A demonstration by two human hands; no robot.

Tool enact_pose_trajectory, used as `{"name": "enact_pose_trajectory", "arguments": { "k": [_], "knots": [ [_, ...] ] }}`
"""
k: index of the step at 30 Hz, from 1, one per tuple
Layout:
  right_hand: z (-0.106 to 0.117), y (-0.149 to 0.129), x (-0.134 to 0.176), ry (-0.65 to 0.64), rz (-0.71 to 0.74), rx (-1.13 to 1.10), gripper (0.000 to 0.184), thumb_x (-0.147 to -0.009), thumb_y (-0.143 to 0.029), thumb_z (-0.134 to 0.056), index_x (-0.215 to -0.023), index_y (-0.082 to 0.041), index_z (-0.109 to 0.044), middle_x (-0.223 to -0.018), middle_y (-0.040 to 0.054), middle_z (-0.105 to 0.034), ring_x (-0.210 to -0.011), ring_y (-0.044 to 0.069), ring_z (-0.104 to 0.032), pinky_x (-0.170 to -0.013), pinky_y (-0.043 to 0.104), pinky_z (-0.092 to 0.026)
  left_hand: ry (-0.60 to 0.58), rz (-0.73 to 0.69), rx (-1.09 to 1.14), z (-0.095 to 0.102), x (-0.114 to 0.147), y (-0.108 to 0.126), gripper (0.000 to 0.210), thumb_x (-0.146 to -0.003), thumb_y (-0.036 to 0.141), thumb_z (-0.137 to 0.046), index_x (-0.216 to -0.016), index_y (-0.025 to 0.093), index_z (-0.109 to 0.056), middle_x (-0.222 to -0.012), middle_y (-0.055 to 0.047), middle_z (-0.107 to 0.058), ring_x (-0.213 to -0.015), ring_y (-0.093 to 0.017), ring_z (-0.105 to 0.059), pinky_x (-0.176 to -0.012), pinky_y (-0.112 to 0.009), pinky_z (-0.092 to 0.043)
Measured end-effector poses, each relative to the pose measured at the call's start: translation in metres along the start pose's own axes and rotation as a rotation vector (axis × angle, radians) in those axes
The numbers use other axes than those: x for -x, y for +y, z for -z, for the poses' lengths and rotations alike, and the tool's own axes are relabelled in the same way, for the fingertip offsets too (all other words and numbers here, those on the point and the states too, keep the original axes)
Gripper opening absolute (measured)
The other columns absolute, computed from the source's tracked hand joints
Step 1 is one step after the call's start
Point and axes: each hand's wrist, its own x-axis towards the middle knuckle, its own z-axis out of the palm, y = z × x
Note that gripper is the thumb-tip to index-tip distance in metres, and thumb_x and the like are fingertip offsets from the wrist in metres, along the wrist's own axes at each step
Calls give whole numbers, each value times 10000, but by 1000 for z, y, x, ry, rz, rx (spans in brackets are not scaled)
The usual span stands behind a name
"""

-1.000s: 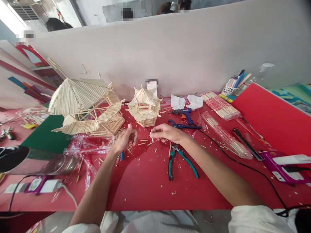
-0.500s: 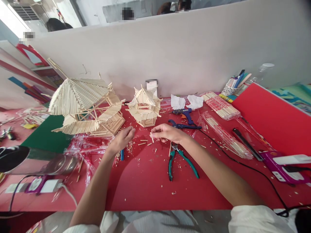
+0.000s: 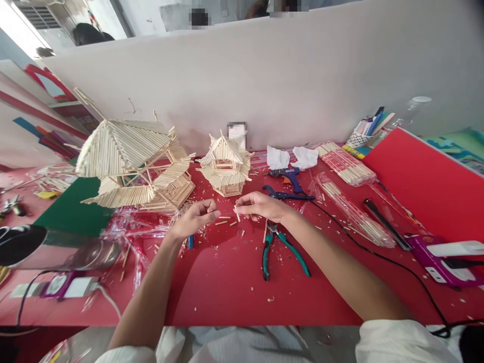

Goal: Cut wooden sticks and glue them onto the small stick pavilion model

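The fingers point(image 3: 245, 200) of the right hand point(image 3: 262, 206) are clamped on a short stick point(image 3: 237, 215) near its upper end, presumably to keep the lower end exposed; the stick is tilted slightly, in the gap between the two hands; the left hand point(image 3: 196, 218) is curled, thumb toward forefinger; whether it encloses anything cannot be told.

The large stick model point(image 3: 130, 148) stands at left rear, probably set aside for its bulk; the small stick model point(image 3: 223, 176) stands upright just beyond the hands, apparently for easy access; stick bundles point(image 3: 346, 165) lie wrapped at right; green-handled pliers point(image 3: 267, 254) point their handles toward the person, apparently for ready pick-up; a glue gun point(image 3: 291, 177) lies beyond the right hand; offcuts point(image 3: 222, 223) lie loose around the hands.

The red worktop point(image 3: 227, 297) carries all items; a pale partition point(image 3: 283, 75) rises behind it; other people point(image 3: 88, 34) show partly beyond.
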Motion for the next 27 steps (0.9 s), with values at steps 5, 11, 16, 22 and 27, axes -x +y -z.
{"name": "enact_pose_trajectory", "arguments": {
  "k": [5,11,16,22,27],
  "knots": [
    [0,0,1,-6,-2,9,378,-707,-471,-828,-831,-152,-668,-715,-20,-578,-594,80,-465,-451,203,-362,-26,-20,33,1,1,-2,407,-874,417,-682,-738,207,-361,-614,75,-360,-558,-74,-314,-545,-228,-260],
    [0,1,0,-15,12,18,359,-717,-461,-820,-826,-152,-671,-719,-16,-583,-601,84,-476,-454,204,-364,-28,-35,142,-1,0,-4,383,-945,468,-562,-731,203,-388,-627,52,-366,-573,-95,-374,-577,-253,-324],
    [1,2,-1,-22,15,24,336,-732,-448,-805,-830,-155,-672,-714,-14,-585,-610,91,-490,-454,205,-360,71,-64,110,-1,-4,-7,483,-923,559,-578,-673,201,-372,-621,61,-301,-544,-83,-286,-527,-244,-275],
    [1,-1,0,-30,12,35,323,-739,-439,-796,-831,-153,-676,-727,-10,-589,-621,92,-494,-464,204,-367,85,-68,186,-1,-8,-19,626,-909,737,-433,-595,209,-312,-536,57,-281,-484,-85,-249,-487,-251,-227],
    [1,-1,1,-48,20,48,327,-749,-450,-789,-833,-152,-682,-705,-14,-586,-600,89,-486,-463,207,-365,8,29,350,-5,-10,-16,689,-869,831,-305,-589,203,-352,-521,39,-318,-482,-97,-301,-488,-245,-268]
  ]
}}
